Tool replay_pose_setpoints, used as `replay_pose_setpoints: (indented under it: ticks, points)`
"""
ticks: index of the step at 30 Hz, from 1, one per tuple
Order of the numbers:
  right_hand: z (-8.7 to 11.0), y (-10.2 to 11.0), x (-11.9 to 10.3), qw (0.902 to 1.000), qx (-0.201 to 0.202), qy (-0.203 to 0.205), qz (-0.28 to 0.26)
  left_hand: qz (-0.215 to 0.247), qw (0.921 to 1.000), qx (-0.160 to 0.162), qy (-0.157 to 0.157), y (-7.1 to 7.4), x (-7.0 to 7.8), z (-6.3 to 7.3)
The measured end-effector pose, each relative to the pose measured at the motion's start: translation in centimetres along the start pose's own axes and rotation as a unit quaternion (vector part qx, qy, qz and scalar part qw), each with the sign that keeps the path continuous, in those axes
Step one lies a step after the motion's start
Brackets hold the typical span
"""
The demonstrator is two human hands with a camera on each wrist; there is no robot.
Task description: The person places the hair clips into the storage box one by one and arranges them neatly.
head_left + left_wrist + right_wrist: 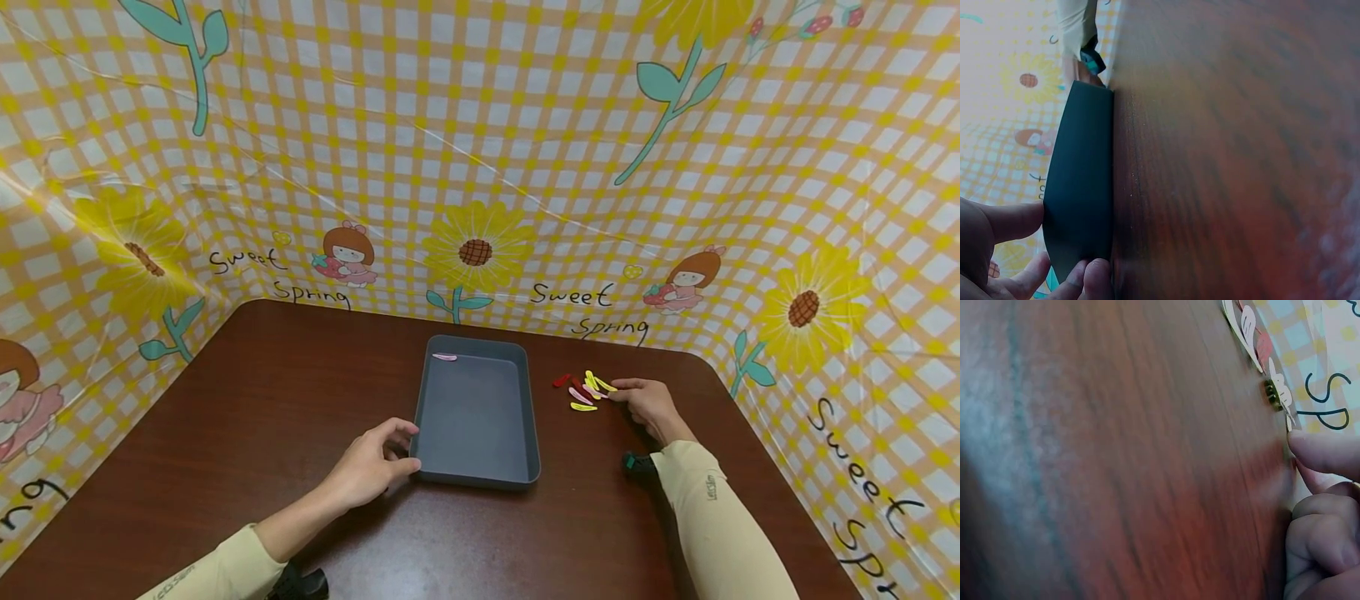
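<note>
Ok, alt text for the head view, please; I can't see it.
A person's right hand has its fingertips at a cluster of slim yellow, pink and red hair clips on a shiny dark brown table. The left hand touches the left side of a shallow grey rectangular tray holding one pink clip near its far left corner.

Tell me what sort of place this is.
Probably a makeshift tabletop workspace: a brown wooden-looking table, a checked sunflower-print sheet behind it, and a gray tray beside colorful hair clips.

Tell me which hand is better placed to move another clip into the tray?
Likely the right hand: its fingertips are at the clips, while the left hand holds the tray.
</note>
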State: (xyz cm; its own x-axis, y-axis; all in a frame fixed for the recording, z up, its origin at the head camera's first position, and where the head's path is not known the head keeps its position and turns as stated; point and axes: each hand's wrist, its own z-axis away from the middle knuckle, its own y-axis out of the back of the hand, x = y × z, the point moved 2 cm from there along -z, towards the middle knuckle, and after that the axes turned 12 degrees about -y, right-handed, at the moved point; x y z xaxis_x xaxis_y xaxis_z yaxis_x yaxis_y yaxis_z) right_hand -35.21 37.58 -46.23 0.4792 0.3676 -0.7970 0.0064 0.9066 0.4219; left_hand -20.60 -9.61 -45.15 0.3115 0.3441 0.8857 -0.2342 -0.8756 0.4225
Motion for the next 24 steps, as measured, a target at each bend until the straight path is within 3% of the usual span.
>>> replay_pose_setpoints:
  ticks: [24]
  points:
    - [-0.25, -0.42, 0.07, 0.9979, 0.052, 0.013, 0.036, -0.009, 1.0000, 0.003, -0.004, -0.01, -0.15, 0.00]
